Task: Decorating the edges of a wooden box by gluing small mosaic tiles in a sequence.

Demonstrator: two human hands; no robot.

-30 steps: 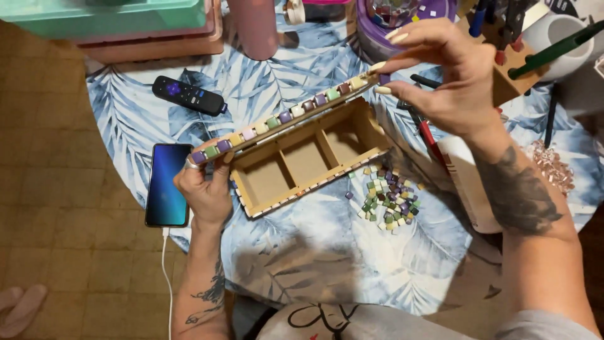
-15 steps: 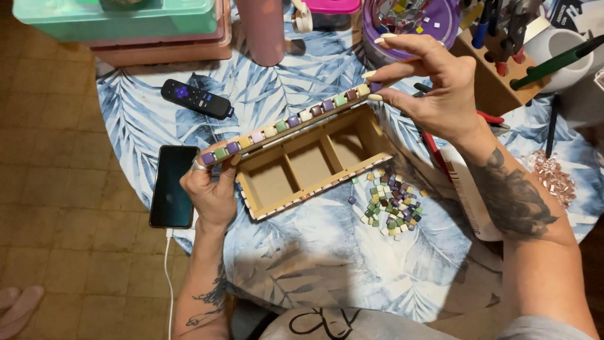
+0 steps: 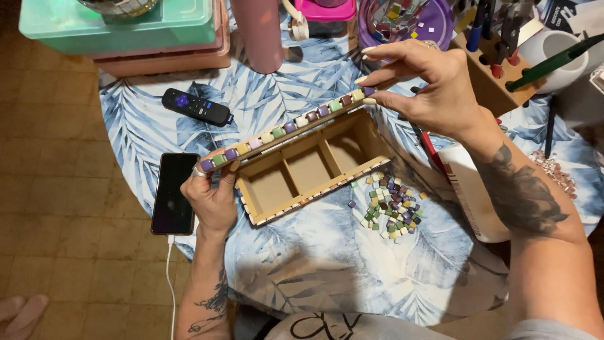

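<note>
Hands [image 3: 214,195] masking wooden box's [image 3: 308,167] tiled-edge ends.

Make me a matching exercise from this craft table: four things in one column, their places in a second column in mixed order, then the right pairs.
Things:
1. phone
2. remote control
3. loose tile pile
4. wooden box

Places:
A. between the left hand and the right hand, its tiled edge up
B. on the cloth just right of the box
C. at the table's left edge, cable plugged in
D. on the cloth beyond the box, near the pink bottle

Pairs: 1-C, 2-D, 3-B, 4-A
</note>
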